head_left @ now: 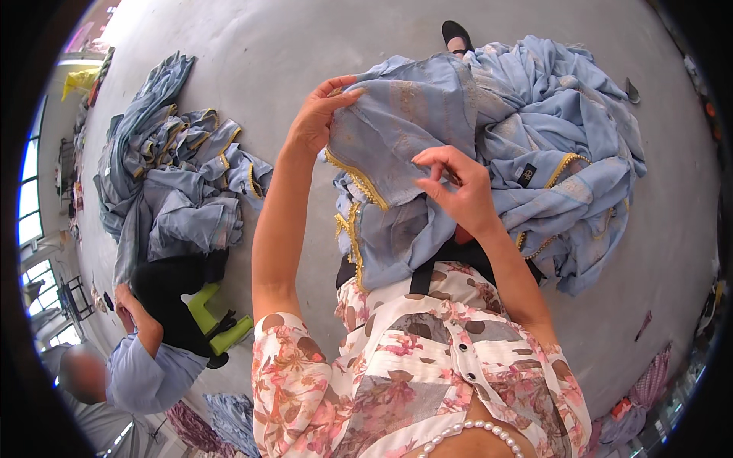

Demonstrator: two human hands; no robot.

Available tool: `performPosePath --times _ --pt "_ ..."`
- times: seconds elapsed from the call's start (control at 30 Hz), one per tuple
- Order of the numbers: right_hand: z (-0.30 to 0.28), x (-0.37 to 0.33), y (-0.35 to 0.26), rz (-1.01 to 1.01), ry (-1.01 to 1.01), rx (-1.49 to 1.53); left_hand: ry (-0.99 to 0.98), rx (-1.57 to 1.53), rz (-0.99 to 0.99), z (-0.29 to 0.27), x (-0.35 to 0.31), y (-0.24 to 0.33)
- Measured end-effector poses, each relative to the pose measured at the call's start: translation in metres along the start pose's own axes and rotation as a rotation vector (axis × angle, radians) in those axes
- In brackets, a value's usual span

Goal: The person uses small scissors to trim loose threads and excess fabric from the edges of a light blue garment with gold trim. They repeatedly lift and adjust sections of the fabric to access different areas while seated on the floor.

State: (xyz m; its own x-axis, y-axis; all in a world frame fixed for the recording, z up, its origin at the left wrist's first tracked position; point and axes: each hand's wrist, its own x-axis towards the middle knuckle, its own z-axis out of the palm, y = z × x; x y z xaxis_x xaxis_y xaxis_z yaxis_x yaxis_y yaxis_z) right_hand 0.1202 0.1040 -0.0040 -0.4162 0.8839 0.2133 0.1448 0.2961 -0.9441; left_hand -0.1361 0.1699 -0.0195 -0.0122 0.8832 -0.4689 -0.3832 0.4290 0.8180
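My left hand (327, 113) pinches the upper left edge of a light blue garment (405, 107) and holds it up in front of me. The cloth has faint woven stripes and a yellow beaded trim (357, 180) along its lower left edge. Just in front of the raised cloth is my right hand (462, 189), its fingers curled and the thumb close to the index finger. Something small and dark shows inside its grip, too hidden to name. More of the blue cloth lies across my lap.
A big heap of the same blue cloth (565, 114) spreads to the right, with a black label (526, 175) on it. At left, a person (153, 366) sits on a green stool (229, 332) beside another blue pile (175, 183). A black shoe (456, 34) shows beyond the heap.
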Motion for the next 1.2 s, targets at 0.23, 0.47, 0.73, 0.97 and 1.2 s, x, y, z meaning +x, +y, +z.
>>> performPosePath --times 0.23,0.47,0.73,0.97,1.2 --pt "0.016 -0.025 0.027 -0.244 -0.210 -0.484 0.208 0.852 0.754 0.000 -0.035 -0.020" --pt "0.009 -0.012 0.029 0.107 -0.171 0.000 -0.390 0.929 0.563 0.008 -0.095 -0.042" --pt "-0.022 -0.007 0.015 0.288 -0.103 0.159 -0.230 0.237 0.188 0.050 -0.092 -0.061" --pt "-0.029 0.009 -0.007 -0.122 0.041 -0.144 -0.273 0.554 0.312 0.072 -0.096 -0.052" --pt "-0.031 0.004 -0.006 0.136 0.059 0.096 -0.254 0.334 0.153 0.080 -0.096 -0.050"
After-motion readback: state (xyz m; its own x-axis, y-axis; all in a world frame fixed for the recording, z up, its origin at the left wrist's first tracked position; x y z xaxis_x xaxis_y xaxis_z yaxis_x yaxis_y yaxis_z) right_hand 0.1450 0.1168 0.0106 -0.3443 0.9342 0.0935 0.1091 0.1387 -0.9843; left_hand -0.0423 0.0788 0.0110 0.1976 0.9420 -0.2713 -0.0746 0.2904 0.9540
